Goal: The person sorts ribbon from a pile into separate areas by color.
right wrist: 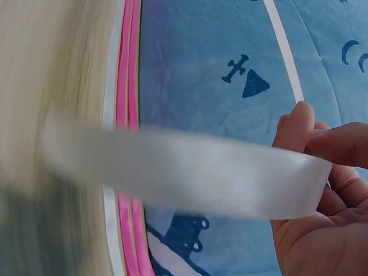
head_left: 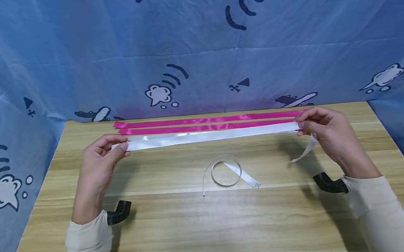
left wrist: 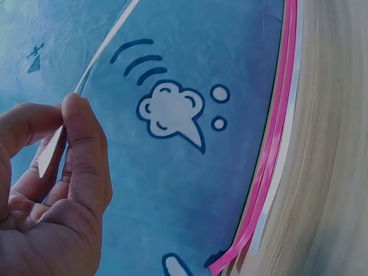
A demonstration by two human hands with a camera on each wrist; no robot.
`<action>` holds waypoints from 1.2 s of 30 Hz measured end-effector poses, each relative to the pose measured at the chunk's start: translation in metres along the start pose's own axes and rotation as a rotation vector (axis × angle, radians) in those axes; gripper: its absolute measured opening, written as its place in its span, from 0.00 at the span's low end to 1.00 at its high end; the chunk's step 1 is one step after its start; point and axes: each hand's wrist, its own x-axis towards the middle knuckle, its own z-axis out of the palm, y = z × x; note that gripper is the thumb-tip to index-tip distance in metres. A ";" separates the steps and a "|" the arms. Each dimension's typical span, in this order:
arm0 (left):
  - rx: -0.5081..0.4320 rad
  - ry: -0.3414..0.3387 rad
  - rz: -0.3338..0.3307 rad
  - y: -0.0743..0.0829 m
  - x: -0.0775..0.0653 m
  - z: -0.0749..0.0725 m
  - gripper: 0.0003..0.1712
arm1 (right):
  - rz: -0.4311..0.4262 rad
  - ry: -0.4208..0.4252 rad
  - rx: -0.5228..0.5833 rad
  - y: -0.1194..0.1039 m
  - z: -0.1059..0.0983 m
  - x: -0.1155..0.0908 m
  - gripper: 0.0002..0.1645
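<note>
A white satin ribbon [head_left: 207, 136] is stretched level between the two hands, raised above the table. My left hand [head_left: 97, 173] pinches its left end between thumb and fingers, and a short tip sticks out past them in the left wrist view. At the other side my right hand [head_left: 332, 140] pinches the ribbon, and a loose tail [right wrist: 184, 172] hangs from that grip, blurred at its far end. Behind it on the table lie two pink ribbons [left wrist: 282, 103], side by side, with another white ribbon [left wrist: 287, 132] along them.
Nearer the middle of the wooden table [head_left: 199, 234] lies a loosely curled white ribbon [head_left: 246, 175]. A blue patterned cloth [head_left: 191, 31] hangs behind the table and at its sides. Black wrist mounts [head_left: 120, 212] stick out from both sleeves.
</note>
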 end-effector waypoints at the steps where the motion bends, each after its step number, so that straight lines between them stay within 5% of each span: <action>1: -0.012 0.006 0.002 0.000 0.000 -0.002 0.06 | 0.002 0.006 0.002 0.000 -0.001 0.000 0.07; 14: -0.147 0.091 0.030 0.002 -0.002 -0.025 0.06 | 0.039 0.108 -0.069 -0.001 -0.017 -0.004 0.06; 22: -0.178 0.126 0.026 -0.002 -0.001 -0.032 0.07 | 0.015 0.088 0.060 0.004 -0.028 -0.007 0.06; 36: -0.207 0.160 0.017 -0.004 0.000 -0.043 0.08 | 0.040 0.160 0.027 0.007 -0.038 -0.009 0.06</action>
